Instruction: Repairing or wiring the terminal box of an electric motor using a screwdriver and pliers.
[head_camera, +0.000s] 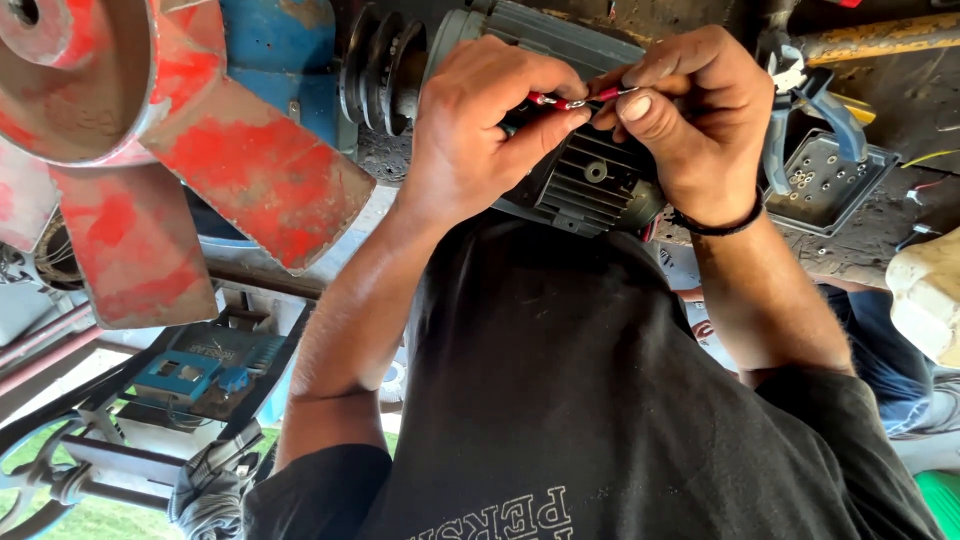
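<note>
Workshop clutter is filling the scene: a grimy bench (880, 235) is lying along the top right, and a big fan with worn red blades (240, 160) is taking up the upper left. Between them a grey ribbed electric motor (590, 185) is sitting with its black grooved pulley (385, 70) facing the fan. Both hands are working just over the motor's finned housing. The left hand (480, 120) is pinching the end of a red wire (548, 99) between thumb and forefinger, fingers closed tight on it. The right hand (690, 110), wearing a black band at the wrist, is gripping the other stretch of red wire (612, 94), its thumb and fingers pressed shut around it. A small metal connector (577, 103) is showing between the two hands where the wires are meeting. Blue-handled pliers (815, 100) are resting beside a grey cover plate (830, 185) on the bench, near the right hand.
</note>
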